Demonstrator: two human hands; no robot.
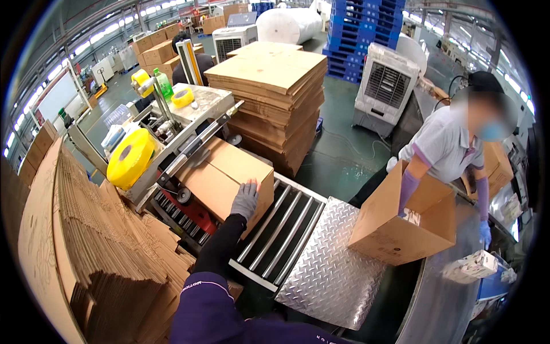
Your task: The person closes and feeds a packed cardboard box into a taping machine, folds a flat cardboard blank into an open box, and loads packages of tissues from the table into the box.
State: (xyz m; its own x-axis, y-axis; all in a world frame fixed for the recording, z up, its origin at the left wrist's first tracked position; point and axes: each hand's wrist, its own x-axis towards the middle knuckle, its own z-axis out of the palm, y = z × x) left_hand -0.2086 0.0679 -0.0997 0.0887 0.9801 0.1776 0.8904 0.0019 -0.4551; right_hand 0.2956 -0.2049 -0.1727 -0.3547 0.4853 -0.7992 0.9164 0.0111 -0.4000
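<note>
One cardboard carton [223, 175] lies directly under your gloved left hand [245, 200] on the roller conveyor [291, 236], fingers extended and resting on its top near the edge, not clamped. Left of the conveyor stands a taping machine [212, 102]; to its right, past a metal plate [332, 264], a co-worker [441, 149] reaches into an open box [387, 232].

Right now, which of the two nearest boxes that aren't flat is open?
The right box, with another person's purple sleeve inside. The left box, with the left hand on it, has its top shut.
</note>
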